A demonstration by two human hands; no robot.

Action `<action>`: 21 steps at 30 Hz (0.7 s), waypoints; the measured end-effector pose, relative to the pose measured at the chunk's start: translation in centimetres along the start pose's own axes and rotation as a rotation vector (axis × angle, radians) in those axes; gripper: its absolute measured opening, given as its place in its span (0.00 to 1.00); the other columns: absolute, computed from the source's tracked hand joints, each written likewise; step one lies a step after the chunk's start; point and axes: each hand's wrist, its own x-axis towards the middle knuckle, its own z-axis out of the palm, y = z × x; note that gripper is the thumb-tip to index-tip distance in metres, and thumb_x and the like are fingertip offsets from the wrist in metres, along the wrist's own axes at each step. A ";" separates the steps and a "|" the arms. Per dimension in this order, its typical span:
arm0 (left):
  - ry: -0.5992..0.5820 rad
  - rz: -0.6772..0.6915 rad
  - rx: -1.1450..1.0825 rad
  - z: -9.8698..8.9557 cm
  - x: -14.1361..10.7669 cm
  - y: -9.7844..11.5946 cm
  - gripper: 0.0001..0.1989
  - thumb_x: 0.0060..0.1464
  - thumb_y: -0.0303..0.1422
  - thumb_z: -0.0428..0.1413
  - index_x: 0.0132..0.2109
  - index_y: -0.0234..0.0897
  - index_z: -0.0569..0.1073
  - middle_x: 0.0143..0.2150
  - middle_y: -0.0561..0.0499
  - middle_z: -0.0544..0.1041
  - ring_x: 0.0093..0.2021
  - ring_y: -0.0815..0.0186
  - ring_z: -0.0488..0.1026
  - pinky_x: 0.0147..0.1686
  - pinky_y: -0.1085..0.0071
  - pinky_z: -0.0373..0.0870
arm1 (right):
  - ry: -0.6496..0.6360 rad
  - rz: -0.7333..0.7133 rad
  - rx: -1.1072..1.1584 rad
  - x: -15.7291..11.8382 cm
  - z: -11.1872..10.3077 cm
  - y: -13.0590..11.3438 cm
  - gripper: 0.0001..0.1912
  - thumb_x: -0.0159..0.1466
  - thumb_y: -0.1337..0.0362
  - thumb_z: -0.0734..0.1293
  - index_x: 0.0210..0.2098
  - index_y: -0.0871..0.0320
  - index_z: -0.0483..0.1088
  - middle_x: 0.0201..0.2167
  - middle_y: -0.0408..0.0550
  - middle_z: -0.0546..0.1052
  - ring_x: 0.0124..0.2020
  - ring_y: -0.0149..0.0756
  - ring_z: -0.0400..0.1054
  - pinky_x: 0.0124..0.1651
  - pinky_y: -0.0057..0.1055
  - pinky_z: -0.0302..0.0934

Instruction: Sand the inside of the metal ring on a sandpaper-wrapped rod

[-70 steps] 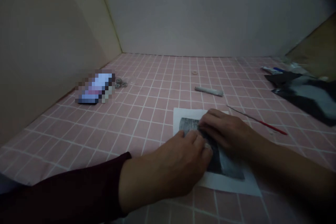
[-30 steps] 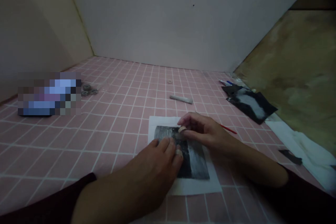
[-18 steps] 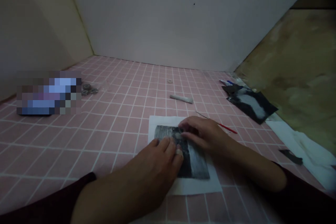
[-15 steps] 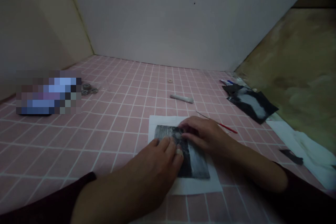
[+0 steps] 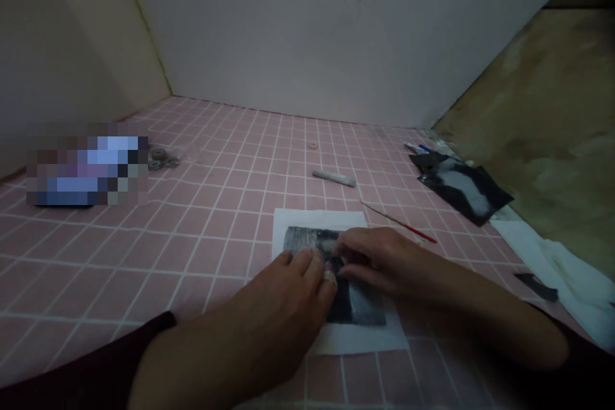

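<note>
A dark grey and black sheet (image 5: 368,304) lies on a larger white paper (image 5: 358,339) on the pink tiled-pattern surface. My left hand (image 5: 295,295) rests on the left part of the dark sheet, fingers bent and close together, with a pale band around one finger. Over the sheet's right side, my right hand (image 5: 379,259) has its thumb and fingers curled toward each other near the left fingertips. Anything between those right fingertips is too small and dark to make out.
A thin red-handled tool (image 5: 419,233) lies beyond my right hand, and a grey stick (image 5: 334,178) farther back. Dark sheets (image 5: 468,189) and white cloth (image 5: 548,256) are at the right. Tape rolls (image 5: 158,155) sit beside a blurred-out device (image 5: 91,166) at the left.
My right hand has moved slightly toward me and to the right over the dark sheet, uncovering some of its upper edge. My left hand has stayed in place.
</note>
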 end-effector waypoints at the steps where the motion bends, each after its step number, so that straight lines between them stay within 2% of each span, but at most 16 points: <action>1: 0.000 -0.003 0.001 0.0 0.0 0.0 0.16 0.55 0.27 0.48 0.50 0.28 0.68 0.53 0.34 0.69 0.52 0.46 0.65 0.42 0.53 0.69 | 0.029 0.012 -0.011 -0.1 -0.1 0.0 0.02 0.63 0.67 0.64 0.35 0.59 0.67 0.29 0.45 0.72 0.30 0.32 0.65 0.34 0.28 0.56; 3: -0.006 -0.008 0.001 -0.1 0.0 0.0 0.16 0.55 0.27 0.48 0.51 0.28 0.68 0.53 0.33 0.69 0.52 0.46 0.65 0.41 0.54 0.69 | 0.108 0.041 -0.041 -0.2 -0.1 -0.1 0.02 0.62 0.67 0.64 0.35 0.60 0.66 0.29 0.46 0.72 0.30 0.32 0.64 0.35 0.29 0.56; 4: -0.012 -0.006 0.002 -0.1 0.0 0.0 0.16 0.55 0.27 0.48 0.51 0.27 0.68 0.53 0.34 0.69 0.51 0.47 0.65 0.42 0.54 0.69 | 0.105 0.043 -0.037 -0.2 -0.1 -0.2 0.02 0.62 0.67 0.64 0.35 0.60 0.66 0.29 0.45 0.72 0.30 0.32 0.64 0.35 0.29 0.56; 7: -0.020 0.013 0.010 -0.1 0.1 -0.1 0.16 0.55 0.27 0.48 0.50 0.28 0.68 0.52 0.34 0.70 0.51 0.47 0.65 0.43 0.53 0.68 | -0.052 0.009 0.042 -0.6 -0.2 -0.8 0.03 0.61 0.68 0.64 0.32 0.58 0.64 0.28 0.42 0.71 0.28 0.29 0.63 0.32 0.26 0.55; 9: -0.014 0.022 0.016 0.0 0.0 -0.2 0.15 0.56 0.27 0.48 0.50 0.28 0.68 0.52 0.35 0.70 0.51 0.47 0.65 0.43 0.53 0.68 | -0.093 -0.001 0.058 -0.7 -0.2 -1.1 0.03 0.62 0.67 0.64 0.31 0.58 0.64 0.28 0.42 0.72 0.28 0.30 0.64 0.32 0.26 0.55; 13: 0.014 0.009 0.015 0.1 0.0 -0.2 0.14 0.57 0.28 0.48 0.49 0.28 0.69 0.51 0.35 0.70 0.51 0.48 0.65 0.43 0.55 0.68 | 0.020 0.069 -0.048 -0.8 -0.1 -0.9 0.03 0.63 0.66 0.63 0.34 0.59 0.64 0.29 0.45 0.71 0.30 0.32 0.64 0.33 0.29 0.55; 18: 0.003 0.028 0.010 -0.1 0.2 -0.3 0.14 0.56 0.29 0.49 0.48 0.28 0.69 0.51 0.36 0.71 0.51 0.49 0.65 0.44 0.54 0.68 | -0.078 0.026 -0.009 -0.8 0.0 -0.2 0.03 0.63 0.66 0.64 0.34 0.59 0.65 0.29 0.42 0.71 0.30 0.30 0.64 0.33 0.27 0.54; 21: -0.009 0.017 0.005 -0.2 0.2 -0.3 0.14 0.57 0.27 0.48 0.48 0.28 0.69 0.52 0.35 0.70 0.52 0.48 0.65 0.44 0.53 0.68 | 0.051 0.069 -0.057 -0.6 -0.1 -0.1 0.04 0.62 0.66 0.65 0.35 0.60 0.65 0.30 0.43 0.71 0.30 0.30 0.63 0.34 0.27 0.54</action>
